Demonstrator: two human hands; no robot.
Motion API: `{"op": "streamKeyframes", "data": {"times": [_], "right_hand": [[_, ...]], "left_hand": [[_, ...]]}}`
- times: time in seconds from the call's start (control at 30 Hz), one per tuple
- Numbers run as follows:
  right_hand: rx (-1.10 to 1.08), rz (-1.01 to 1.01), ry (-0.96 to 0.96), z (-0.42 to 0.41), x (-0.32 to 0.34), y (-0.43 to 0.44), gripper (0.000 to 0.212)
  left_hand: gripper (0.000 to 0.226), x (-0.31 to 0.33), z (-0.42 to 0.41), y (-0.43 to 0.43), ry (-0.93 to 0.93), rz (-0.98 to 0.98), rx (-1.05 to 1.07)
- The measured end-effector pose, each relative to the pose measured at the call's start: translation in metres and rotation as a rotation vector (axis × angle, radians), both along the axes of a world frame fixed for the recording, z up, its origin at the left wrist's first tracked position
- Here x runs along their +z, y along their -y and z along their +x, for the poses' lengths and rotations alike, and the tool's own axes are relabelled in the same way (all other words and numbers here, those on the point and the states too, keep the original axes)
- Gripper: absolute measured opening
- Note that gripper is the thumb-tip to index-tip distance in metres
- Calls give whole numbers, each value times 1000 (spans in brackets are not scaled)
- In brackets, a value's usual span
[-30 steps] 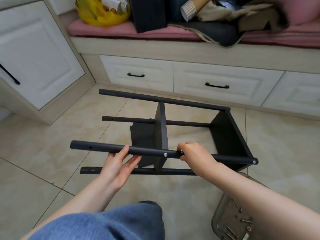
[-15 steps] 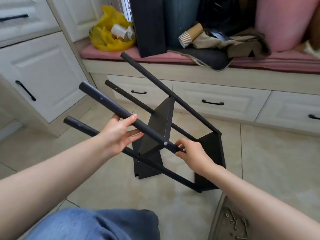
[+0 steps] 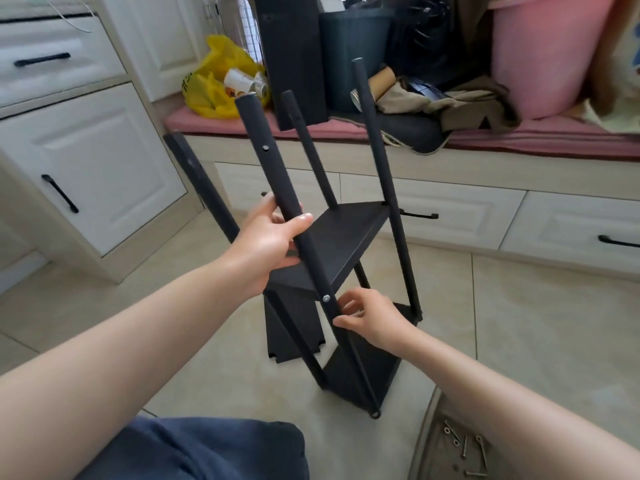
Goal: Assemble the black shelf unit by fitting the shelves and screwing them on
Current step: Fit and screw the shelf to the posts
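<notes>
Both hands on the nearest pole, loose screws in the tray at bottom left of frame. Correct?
Not quite. The head view shows the tray with the loose screws at bottom right of frame, not left. The left hand and right hand are both on the nearest pole.

Bright, soft daylight, even all over; my left hand (image 3: 273, 244) carries a pale sheen. The shelf unit (image 3: 346, 233) throws only a faint shadow on the tiles (image 3: 536, 323). Its far-left pole (image 3: 206, 188) is smeared with motion blur. The cabinet (image 3: 86, 161) lines bow at the edge.
</notes>
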State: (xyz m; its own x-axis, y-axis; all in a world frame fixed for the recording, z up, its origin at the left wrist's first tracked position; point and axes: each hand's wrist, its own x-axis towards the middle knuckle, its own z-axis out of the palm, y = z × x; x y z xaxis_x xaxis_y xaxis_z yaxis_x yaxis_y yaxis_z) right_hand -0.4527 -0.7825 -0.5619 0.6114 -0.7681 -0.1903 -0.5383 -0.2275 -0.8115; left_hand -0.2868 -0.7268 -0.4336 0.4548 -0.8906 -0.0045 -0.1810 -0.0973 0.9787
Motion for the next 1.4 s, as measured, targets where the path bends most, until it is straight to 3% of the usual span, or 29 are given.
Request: {"op": "streamKeyframes", "data": {"times": [0.1, 0.17, 0.37, 0.5, 0.57, 0.67, 0.8, 0.97, 1.4], "right_hand": [[142, -28, -159, -12, 21, 6, 19], [119, -92, -238, -26, 36, 15, 11], [-327, 5, -140, -77, 68, 49, 20], [-562, 15, -79, -96, 71, 70, 47], [-594, 30, -59, -99, 73, 76, 63], [-567, 36, 8, -101, 71, 82, 70], [-528, 32, 106, -98, 69, 81, 52], [-539, 9, 96, -102, 70, 72, 21], [-492, -6, -18, -155, 93, 6, 23]], "left_hand": [[11, 4, -4, -13, 79, -31, -130], [13, 6, -5, -23, 110, -31, -236], [19, 14, 1, -42, 162, 7, -418], [18, 19, 12, -51, 162, 25, -504], [18, 21, 17, -54, 200, 26, -540], [19, 25, 24, -58, 235, 21, -572], [16, 29, 30, -59, 287, 21, -572], [17, 33, 31, -55, 364, -55, -464], [24, 36, 24, -34, 316, -139, -358]]}}
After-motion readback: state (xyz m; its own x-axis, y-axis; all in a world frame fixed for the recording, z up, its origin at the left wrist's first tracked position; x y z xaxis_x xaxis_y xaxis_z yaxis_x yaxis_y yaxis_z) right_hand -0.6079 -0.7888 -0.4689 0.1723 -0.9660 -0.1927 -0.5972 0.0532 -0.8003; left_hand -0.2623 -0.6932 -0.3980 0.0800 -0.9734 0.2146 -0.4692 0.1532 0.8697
